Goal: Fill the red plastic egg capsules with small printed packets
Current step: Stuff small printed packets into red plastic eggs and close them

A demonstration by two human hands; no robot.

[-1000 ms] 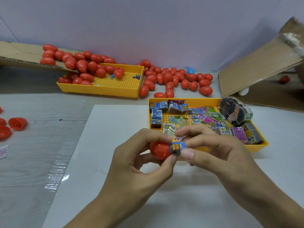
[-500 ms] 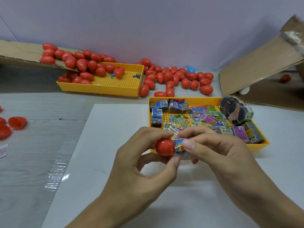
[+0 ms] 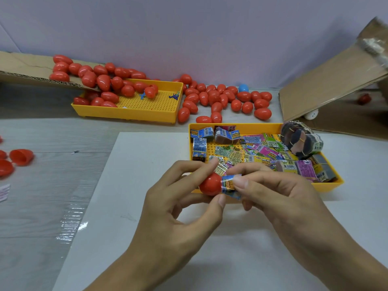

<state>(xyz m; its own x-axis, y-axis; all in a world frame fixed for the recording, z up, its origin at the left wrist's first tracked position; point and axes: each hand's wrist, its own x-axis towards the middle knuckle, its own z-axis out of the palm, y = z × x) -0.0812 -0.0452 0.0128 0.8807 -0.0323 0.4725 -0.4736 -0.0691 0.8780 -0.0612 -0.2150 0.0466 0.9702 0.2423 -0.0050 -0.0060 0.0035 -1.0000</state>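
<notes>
My left hand (image 3: 178, 208) pinches a red capsule half (image 3: 210, 184) between thumb and fingers, its mouth turned right. My right hand (image 3: 277, 192) pinches a small printed packet (image 3: 231, 185), blue and orange, whose left end sits in the capsule's mouth. Both hands hover over the white sheet (image 3: 130, 185), at the near edge of the yellow tray (image 3: 327, 186) that holds several printed packets (image 3: 258, 151).
A second yellow tray (image 3: 147, 113) at the back left holds red capsules spilling off a cardboard flap (image 3: 23, 68). More closed red capsules (image 3: 222, 99) and a blue one (image 3: 243, 88) lie behind the packet tray. Open red halves (image 3: 21, 156) lie far left. A rubber-banded packet bundle (image 3: 301, 141) and cardboard box (image 3: 336, 80) are right.
The packet has gone from being held at the capsule's opening to partly inside it. Both hands shifted slightly right and up together.
</notes>
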